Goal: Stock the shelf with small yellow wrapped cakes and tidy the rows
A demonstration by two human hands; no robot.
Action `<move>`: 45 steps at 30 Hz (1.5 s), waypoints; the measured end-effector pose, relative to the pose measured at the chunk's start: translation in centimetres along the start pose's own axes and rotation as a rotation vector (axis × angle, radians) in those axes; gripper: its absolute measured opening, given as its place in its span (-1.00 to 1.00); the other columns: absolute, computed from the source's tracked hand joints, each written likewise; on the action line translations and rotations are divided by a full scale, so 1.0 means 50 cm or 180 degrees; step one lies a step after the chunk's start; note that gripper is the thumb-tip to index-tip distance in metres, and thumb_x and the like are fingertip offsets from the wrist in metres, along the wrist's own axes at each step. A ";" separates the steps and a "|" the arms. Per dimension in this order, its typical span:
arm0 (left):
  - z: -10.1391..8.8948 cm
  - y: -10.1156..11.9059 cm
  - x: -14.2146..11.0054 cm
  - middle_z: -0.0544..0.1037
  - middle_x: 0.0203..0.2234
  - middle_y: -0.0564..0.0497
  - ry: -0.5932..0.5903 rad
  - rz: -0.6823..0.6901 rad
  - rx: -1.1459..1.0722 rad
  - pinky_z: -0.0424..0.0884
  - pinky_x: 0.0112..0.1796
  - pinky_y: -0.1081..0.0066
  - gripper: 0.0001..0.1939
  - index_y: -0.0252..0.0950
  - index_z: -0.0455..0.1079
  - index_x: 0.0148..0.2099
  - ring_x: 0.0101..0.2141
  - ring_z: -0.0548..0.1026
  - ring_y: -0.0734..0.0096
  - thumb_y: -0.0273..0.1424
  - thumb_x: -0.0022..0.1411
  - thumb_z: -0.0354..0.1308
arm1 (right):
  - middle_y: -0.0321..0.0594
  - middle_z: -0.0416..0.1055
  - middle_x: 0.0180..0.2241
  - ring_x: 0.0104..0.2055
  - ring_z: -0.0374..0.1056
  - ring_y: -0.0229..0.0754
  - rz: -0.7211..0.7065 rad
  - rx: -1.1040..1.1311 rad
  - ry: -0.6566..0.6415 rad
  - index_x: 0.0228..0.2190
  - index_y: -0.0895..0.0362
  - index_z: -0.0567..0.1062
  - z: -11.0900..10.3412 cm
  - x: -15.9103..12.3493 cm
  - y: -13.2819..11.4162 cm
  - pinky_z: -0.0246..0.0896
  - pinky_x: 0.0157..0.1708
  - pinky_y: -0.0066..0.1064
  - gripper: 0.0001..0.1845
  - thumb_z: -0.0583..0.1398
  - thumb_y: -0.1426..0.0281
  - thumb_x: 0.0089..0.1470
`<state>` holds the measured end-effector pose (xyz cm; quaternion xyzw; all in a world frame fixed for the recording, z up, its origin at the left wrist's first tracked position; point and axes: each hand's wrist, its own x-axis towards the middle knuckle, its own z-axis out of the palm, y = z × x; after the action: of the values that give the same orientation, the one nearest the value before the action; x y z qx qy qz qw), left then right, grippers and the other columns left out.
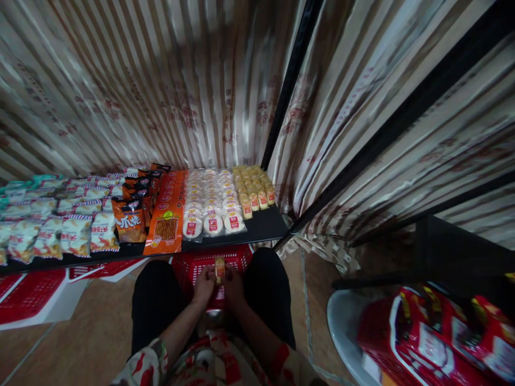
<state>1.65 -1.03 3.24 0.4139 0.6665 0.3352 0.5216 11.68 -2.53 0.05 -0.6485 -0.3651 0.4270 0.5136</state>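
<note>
Left hand (205, 284) and right hand (233, 284), nearly closed, with the black shelf (261, 225) beyond the red basket (182, 268), together pinch a small yellow packet (219, 270) over that basket. Seemingly a handling step; the next move calls for gentleness.

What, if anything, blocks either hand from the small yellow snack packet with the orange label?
Nothing visible: the left hand and right hand hold the small yellow snack packet directly between them, seen against the red perforated plastic basket.
</note>
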 end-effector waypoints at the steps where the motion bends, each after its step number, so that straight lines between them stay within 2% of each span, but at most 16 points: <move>1: 0.003 0.004 -0.003 0.49 -0.52 0.06 -0.0022 0.0054 0.0025 0.36 -0.37 0.47 -0.80 -0.29 0.39 -0.28 -0.45 0.46 0.42 -0.48 -0.04 0.07 | -0.26 0.52 -0.37 -0.30 0.45 -0.14 0.0006 0.0038 0.0050 -0.34 0.08 0.45 -0.003 -0.002 -0.005 0.35 -0.27 -0.33 -0.69 0.13 0.44 -0.25; 6: 0.014 0.028 -0.016 0.51 -0.48 0.03 -0.0071 0.0379 0.0083 0.38 -0.33 0.41 -0.81 -0.29 0.39 -0.29 -0.42 0.47 0.37 -0.41 -0.03 0.08 | -0.25 0.51 -0.35 -0.29 0.45 -0.16 0.0016 0.0261 0.0260 -0.30 0.08 0.44 -0.021 -0.013 -0.030 0.34 -0.24 -0.34 -0.68 0.14 0.43 -0.22; 11: 0.021 0.042 -0.022 0.52 -0.45 0.01 -0.0124 0.0573 0.0045 0.37 -0.31 0.40 -0.80 -0.29 0.37 -0.32 -0.39 0.46 0.36 -0.32 -0.03 0.10 | -0.20 0.50 -0.28 -0.24 0.43 -0.17 -0.0016 0.0090 0.0464 -0.23 0.10 0.42 -0.036 -0.019 -0.038 0.33 -0.19 -0.36 -0.60 0.12 0.45 -0.24; 19: 0.027 0.060 -0.039 0.49 -0.52 0.03 -0.0126 0.0549 0.0001 0.37 -0.36 0.39 -0.77 -0.28 0.36 -0.38 -0.46 0.45 0.37 -0.23 -0.03 0.12 | -0.20 0.49 -0.27 -0.25 0.43 -0.16 -0.0164 0.0130 0.0338 -0.25 0.11 0.43 -0.049 -0.021 -0.039 0.32 -0.17 -0.30 -0.64 0.10 0.42 -0.19; 24: 0.028 0.082 -0.050 0.51 -0.50 0.01 -0.0121 0.0691 0.0117 0.37 -0.32 0.38 -0.77 -0.26 0.36 -0.39 -0.41 0.47 0.33 -0.20 0.01 0.07 | -0.22 0.48 -0.29 -0.25 0.42 -0.17 -0.0297 0.0043 0.0375 -0.26 0.08 0.45 -0.062 -0.020 -0.051 0.33 -0.18 -0.33 -0.66 0.10 0.43 -0.17; 32: 0.056 0.113 -0.050 0.53 -0.38 -0.03 -0.0218 0.0987 0.0341 0.37 -0.22 0.35 -0.79 -0.27 0.37 -0.34 -0.31 0.47 0.32 -0.27 0.05 0.00 | -0.20 0.43 -0.28 -0.26 0.42 -0.18 -0.0622 0.0051 0.0426 -0.22 0.09 0.45 -0.104 -0.013 -0.105 0.36 -0.22 -0.34 -0.66 0.10 0.40 -0.12; 41: 0.089 0.196 -0.060 0.52 -0.31 -0.04 -0.0238 0.1126 0.0361 0.34 -0.14 0.37 -0.80 -0.29 0.41 -0.27 -0.26 0.46 0.35 -0.45 0.04 0.01 | -0.22 0.39 -0.27 -0.29 0.40 -0.21 -0.0754 -0.0090 0.0417 -0.17 0.06 0.44 -0.145 0.030 -0.147 0.39 -0.27 -0.37 -0.64 0.10 0.40 -0.08; 45: 0.114 0.214 -0.045 0.52 -0.29 -0.05 -0.0207 0.1018 0.0339 0.34 -0.14 0.41 -0.74 -0.31 0.43 -0.25 -0.26 0.46 0.38 -0.56 0.01 0.01 | -0.20 0.39 -0.24 -0.27 0.40 -0.22 -0.0815 -0.0194 0.0446 -0.17 0.05 0.44 -0.162 0.056 -0.163 0.39 -0.27 -0.39 -0.64 0.09 0.42 -0.07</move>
<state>9.61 1.68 12.26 0.5523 0.5917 0.3646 0.4604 19.98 -1.16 8.41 -0.6402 -0.4208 0.3005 0.5682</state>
